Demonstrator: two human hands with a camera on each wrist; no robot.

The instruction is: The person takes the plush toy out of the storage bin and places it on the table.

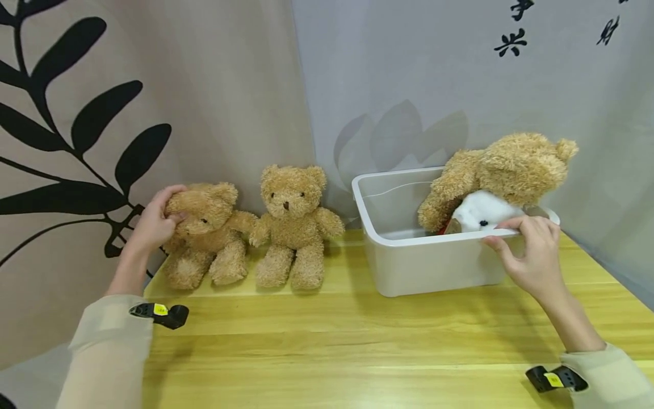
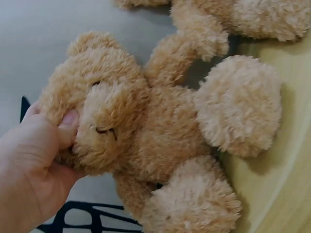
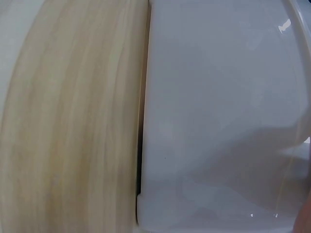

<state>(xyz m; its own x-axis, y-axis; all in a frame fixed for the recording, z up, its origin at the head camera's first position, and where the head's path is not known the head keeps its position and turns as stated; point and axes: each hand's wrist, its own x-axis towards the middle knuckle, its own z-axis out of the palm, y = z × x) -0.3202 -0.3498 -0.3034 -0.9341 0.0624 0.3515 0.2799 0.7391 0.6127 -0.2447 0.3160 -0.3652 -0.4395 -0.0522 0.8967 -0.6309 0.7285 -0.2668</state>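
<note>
At the left end of the table, my left hand (image 1: 155, 221) grips the side of a tan teddy bear's head (image 1: 204, 213). The left wrist view shows the thumb pressed into the fur beside the muzzle of this teddy bear (image 2: 165, 126), whose head tilts toward the hand. A second teddy bear (image 1: 291, 227) sits upright beside it, against the backdrop. My right hand (image 1: 533, 253) holds the front rim of a white plastic bin (image 1: 434, 261), thumb outside. Inside the bin are a larger teddy bear (image 1: 521, 165), leaning over the right end, and a white plush toy (image 1: 482, 211), partly hidden by the rim.
The wooden table (image 1: 327, 352) stretches in front of the bears and the bin. Behind them hangs a grey cloth backdrop (image 1: 235, 85) with black leaf prints and characters. In the right wrist view, the bin's wall (image 3: 218, 97) stands on the wood.
</note>
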